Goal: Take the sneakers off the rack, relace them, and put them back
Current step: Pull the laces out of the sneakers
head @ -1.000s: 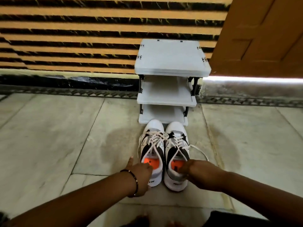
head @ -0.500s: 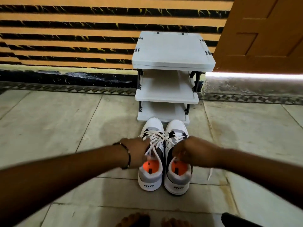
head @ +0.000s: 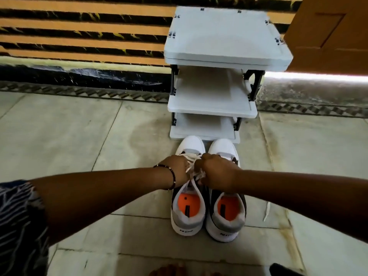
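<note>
Two white, grey and black sneakers with orange insoles stand side by side on the floor, toes toward the rack: the left sneaker (head: 188, 212) and the right sneaker (head: 229, 218). Both of my hands meet over the left sneaker's tongue. My left hand (head: 177, 172) and my right hand (head: 217, 174) are each closed on its white laces (head: 192, 166). A loose lace end (head: 267, 210) trails on the floor right of the right sneaker. The white three-shelf rack (head: 225, 36) stands just beyond the toes, with nothing on its shelves.
The rack backs onto a striped orange and black wall (head: 79, 30). A brown door (head: 334, 34) is at the upper right, light showing under it. My bare toes (head: 171, 270) show at the bottom edge on the stone tile floor (head: 59, 136).
Both hands moved forward from the sneakers' heels to the laces and came together over the left sneaker. The view has shifted closer to the rack.
</note>
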{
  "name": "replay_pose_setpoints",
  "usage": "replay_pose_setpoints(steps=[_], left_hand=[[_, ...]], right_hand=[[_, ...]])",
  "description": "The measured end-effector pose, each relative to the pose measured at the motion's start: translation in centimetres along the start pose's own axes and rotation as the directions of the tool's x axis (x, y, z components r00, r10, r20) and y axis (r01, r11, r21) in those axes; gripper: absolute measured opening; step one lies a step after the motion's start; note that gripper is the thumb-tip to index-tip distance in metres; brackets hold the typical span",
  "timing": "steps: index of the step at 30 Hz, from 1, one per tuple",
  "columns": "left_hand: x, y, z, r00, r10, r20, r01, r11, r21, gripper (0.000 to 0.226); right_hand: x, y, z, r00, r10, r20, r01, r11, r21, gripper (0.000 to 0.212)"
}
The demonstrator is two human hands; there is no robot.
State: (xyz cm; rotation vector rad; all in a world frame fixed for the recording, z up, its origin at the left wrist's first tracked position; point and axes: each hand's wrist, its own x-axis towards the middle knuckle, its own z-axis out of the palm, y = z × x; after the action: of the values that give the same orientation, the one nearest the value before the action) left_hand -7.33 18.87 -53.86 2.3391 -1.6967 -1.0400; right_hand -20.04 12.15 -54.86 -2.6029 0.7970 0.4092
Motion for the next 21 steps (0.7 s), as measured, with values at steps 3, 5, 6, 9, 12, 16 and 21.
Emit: replay_pose_setpoints(steps=[3, 5, 6, 9, 12, 16, 21], left_hand=[[-0.3, -0.4, -0.1, 0.999, -0.01, -0.034, 0.005, 0.99, -0.143, 0.023], [-0.6, -0.8, 0.0, 0.997, -0.04, -0.06, 0.023, 0.966, -0.256, 0.022], [-0.7, -1.1, 0.0, 0.996, -0.061, -0.068, 0.037, 0.951, -0.307, 0.022], [-1.4, -1.7, -0.5, 0.992, -0.123, -0.018, 0.098, 0.863, -0.496, 0.023], [-2.0, -1.6, -1.8, 0.991, -0.136, 0.019, 0.109, 0.692, -0.714, 0.028], [-2.2, -1.2, -3.4, 0.994, -0.097, -0.042, 0.029, 0.632, -0.774, 0.026], [-1.8, 0.5, -4.1, 0.999, 0.013, 0.042, 0.026, 0.585, -0.811, 0.022]], right_hand=[[-0.2, -0.2, 0.5, 0.999, -0.021, -0.036, 0.022, 0.999, 0.035, 0.025], [-0.2, 0.0, 0.7, 0.999, -0.034, -0.031, 0.037, 0.995, 0.09, 0.019], [-0.3, 0.2, 0.8, 0.999, -0.024, -0.049, 0.031, 0.988, 0.149, 0.016], [-0.4, 0.7, -0.1, 0.984, 0.13, -0.12, -0.066, 0.9, 0.432, 0.015], [-0.4, 1.6, -2.1, 0.959, 0.212, -0.187, -0.08, 0.838, 0.54, 0.02], [-0.6, 2.1, -5.6, 0.925, 0.055, -0.377, 0.042, 0.969, 0.244, 0.011], [-0.5, 1.0, -8.2, 0.823, 0.034, -0.567, 0.202, 0.915, 0.35, 0.011]])
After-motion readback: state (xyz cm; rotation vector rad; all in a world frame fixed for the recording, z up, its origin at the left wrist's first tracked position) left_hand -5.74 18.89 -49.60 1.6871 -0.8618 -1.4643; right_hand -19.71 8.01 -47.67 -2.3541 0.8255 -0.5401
